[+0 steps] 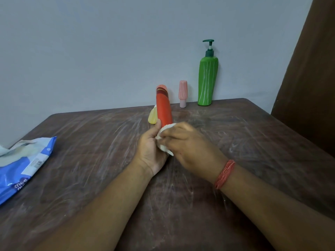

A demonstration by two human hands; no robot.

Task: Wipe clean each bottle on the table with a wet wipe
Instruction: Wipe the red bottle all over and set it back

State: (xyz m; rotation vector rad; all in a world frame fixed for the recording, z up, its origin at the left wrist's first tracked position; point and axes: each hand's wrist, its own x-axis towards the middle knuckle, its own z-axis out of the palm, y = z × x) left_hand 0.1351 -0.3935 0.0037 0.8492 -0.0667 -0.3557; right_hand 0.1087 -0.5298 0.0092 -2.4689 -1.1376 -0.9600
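Observation:
My left hand (151,151) grips the lower end of a tall red-orange bottle (163,107), which is lifted off the table and tilts away from me. My right hand (188,144) presses a white wet wipe (164,140) around the bottle's lower part; most of the wipe is hidden by its fingers. A small yellow bottle (152,117) stands just behind the red one, partly hidden. Near the wall stand a small pink bottle (183,93) and a tall green pump bottle (207,80).
A blue and white wet-wipe pack (21,167) lies at the left edge of the dark brown, streaked table (235,142). A grey wall runs behind the table. A brown curtain (311,87) hangs at the right.

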